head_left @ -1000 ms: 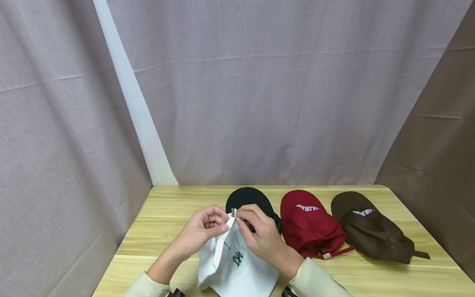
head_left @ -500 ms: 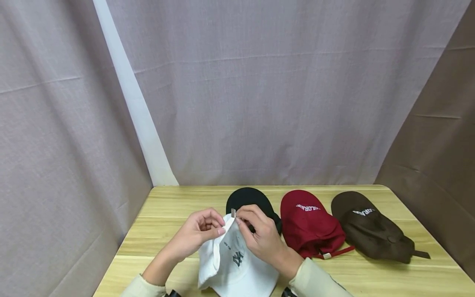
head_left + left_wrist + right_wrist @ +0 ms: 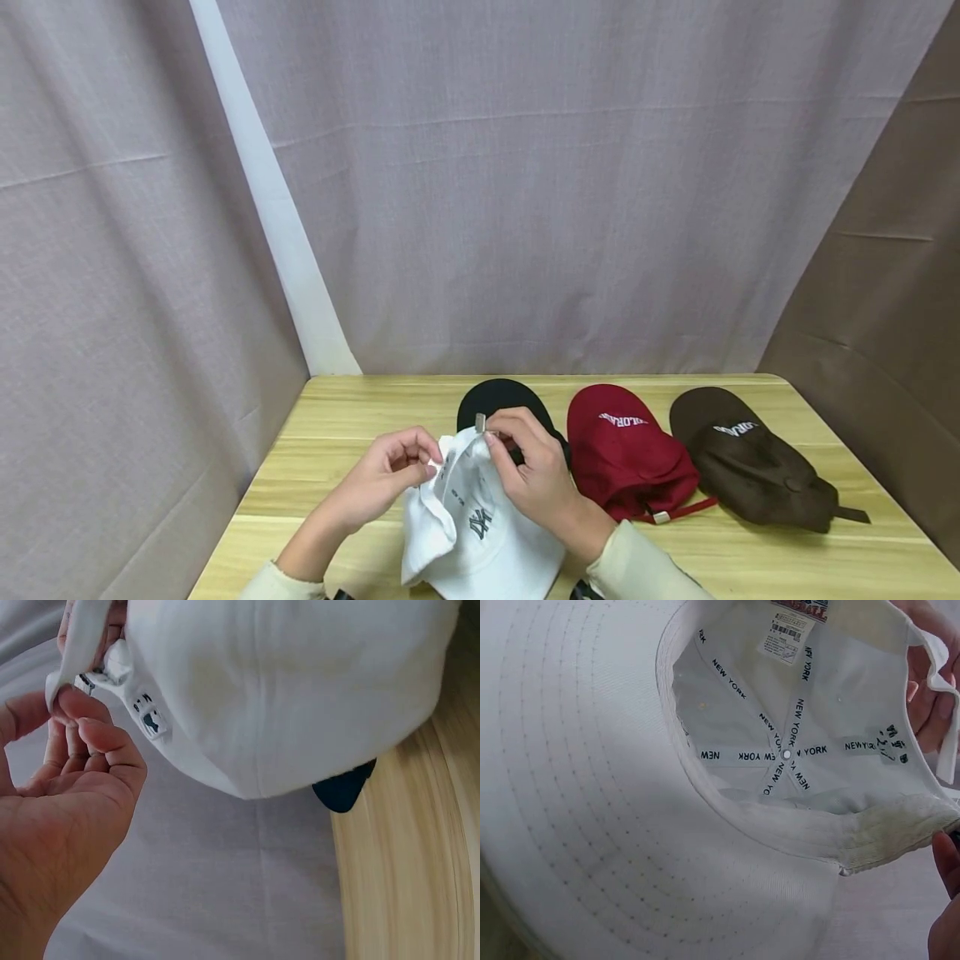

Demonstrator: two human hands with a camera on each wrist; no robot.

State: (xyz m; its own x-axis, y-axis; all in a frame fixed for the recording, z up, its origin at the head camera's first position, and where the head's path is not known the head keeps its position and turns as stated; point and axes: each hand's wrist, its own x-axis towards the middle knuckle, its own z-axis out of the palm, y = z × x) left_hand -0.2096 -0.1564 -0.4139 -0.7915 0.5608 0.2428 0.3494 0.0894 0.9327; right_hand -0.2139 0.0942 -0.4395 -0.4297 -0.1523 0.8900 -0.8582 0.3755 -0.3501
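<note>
A white baseball cap (image 3: 517, 562) with a dark embroidered logo is held in both hands low in the head view. My left hand (image 3: 386, 475) pinches its white strap (image 3: 82, 645) between thumb and forefinger; the strap bends down in a loop. At the back edge of the cap, my right hand (image 3: 536, 471) grips beside a small metal buckle (image 3: 481, 422). Seen from the right wrist, the inside of the crown shows taped seams lettered NEW YORK and a white label (image 3: 784, 637). Only some right fingers (image 3: 949, 862) show there, at the picture's edge.
Behind the hands lies a black cap (image 3: 498, 400), partly covered by the right hand. To the right are a red cap (image 3: 630, 454) and a dark brown cap (image 3: 750, 458) on the wooden table (image 3: 345, 417). Grey curtains (image 3: 525, 208) hang behind.
My left hand has moved left and slightly down with the strap, which earlier stretched up toward the buckle and now bends away from it. The buckle has shifted slightly up and right with my right hand.
</note>
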